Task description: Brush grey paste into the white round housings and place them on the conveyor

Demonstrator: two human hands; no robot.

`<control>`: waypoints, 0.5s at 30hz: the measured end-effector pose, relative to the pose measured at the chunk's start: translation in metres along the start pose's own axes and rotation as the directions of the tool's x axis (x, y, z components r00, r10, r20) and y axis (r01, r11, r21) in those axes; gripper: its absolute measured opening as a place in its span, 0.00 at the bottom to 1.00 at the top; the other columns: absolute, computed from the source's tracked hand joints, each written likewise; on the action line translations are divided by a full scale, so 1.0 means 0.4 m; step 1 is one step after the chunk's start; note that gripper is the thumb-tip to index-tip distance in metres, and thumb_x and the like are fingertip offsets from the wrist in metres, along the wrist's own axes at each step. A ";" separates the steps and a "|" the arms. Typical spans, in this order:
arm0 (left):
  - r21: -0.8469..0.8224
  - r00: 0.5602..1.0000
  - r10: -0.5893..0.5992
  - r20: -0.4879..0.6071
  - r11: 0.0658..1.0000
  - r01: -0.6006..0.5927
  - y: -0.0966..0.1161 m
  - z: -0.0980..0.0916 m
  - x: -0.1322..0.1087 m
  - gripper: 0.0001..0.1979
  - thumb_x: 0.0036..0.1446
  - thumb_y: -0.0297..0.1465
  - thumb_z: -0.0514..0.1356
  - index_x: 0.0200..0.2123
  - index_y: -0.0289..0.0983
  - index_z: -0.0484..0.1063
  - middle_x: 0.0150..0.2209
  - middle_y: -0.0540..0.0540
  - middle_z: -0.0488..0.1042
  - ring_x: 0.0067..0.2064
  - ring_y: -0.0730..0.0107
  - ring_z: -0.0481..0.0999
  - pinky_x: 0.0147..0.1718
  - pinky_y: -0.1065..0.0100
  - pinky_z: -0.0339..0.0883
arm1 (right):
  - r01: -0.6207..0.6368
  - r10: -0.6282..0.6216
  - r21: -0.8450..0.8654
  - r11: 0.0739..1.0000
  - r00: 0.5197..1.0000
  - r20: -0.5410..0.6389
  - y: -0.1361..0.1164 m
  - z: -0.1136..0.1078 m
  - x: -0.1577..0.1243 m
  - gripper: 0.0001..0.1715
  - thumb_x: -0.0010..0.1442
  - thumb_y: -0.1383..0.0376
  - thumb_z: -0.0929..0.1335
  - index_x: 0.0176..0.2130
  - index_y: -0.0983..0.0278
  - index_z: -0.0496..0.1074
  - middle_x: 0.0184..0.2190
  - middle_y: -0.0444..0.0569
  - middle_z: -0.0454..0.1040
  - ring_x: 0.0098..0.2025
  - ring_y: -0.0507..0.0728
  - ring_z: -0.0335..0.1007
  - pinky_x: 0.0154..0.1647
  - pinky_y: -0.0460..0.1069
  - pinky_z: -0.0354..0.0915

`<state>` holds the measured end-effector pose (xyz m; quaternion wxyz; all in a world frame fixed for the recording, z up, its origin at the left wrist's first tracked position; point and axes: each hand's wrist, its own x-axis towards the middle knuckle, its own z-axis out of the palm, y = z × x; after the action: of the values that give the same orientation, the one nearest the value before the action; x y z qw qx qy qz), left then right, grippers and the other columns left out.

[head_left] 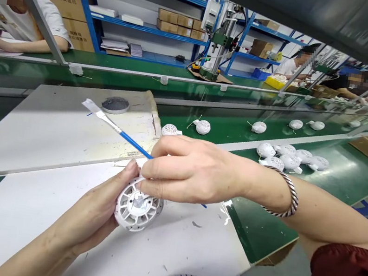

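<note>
My left hand (102,204) is closed around a round white plastic fan housing (139,206) with a spoked vent face, tilted toward me. A grey smear shows at its hub. Above it, my right hand (189,169) is closed with a blue-handled brush (133,143) lodged in its fingers; the pale brush end points up and left. The right fingertips touch the top of the housing, and what they do there is hidden. Just beyond my right hand sits another white housing (170,130). A shallow round dish of grey paste (115,104) stands on the white board (66,123).
A white sheet (165,252) with grey specks lies under my hands. Several white housings (289,161) cluster on the green bench at right, and more lie along the green conveyor (231,127). A metal beam (330,21) crosses overhead. Other people sit across the line.
</note>
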<state>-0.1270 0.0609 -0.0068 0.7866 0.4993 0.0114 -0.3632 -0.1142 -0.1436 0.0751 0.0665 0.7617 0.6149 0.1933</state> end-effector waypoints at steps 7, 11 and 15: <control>-0.008 0.968 0.216 -0.126 0.976 -0.219 -0.010 0.009 0.022 0.22 0.58 0.47 0.57 0.49 0.40 0.74 0.45 0.44 0.74 0.47 0.61 0.72 0.41 0.66 0.71 | -0.248 0.254 0.053 0.967 0.938 -0.238 -0.036 0.042 -0.005 0.14 0.66 0.71 0.61 0.35 0.66 0.75 0.33 0.47 0.71 0.34 0.53 0.55 0.36 0.49 0.62; -0.072 0.962 0.256 -0.095 0.962 -0.263 -0.003 0.022 0.010 0.16 0.58 0.42 0.58 0.44 0.40 0.75 0.37 0.46 0.73 0.39 0.66 0.71 0.35 0.70 0.70 | -0.318 0.307 0.033 0.948 0.879 -0.364 -0.073 0.059 -0.001 0.12 0.64 0.72 0.63 0.32 0.68 0.74 0.31 0.49 0.72 0.33 0.54 0.55 0.32 0.50 0.59; 0.043 0.966 0.244 -0.084 0.970 -0.241 0.006 0.020 -0.009 0.25 0.45 0.32 0.67 0.49 0.43 0.70 0.38 0.48 0.72 0.36 0.69 0.69 0.33 0.73 0.68 | -0.326 0.313 0.023 0.945 0.884 -0.348 -0.096 0.053 -0.002 0.14 0.64 0.73 0.62 0.33 0.70 0.75 0.31 0.50 0.73 0.35 0.55 0.58 0.33 0.51 0.60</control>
<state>-0.1310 0.0572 0.0006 0.8156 0.5252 -0.0207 -0.2418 -0.1412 -0.1323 0.0427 -0.0616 0.8050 0.4795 0.3439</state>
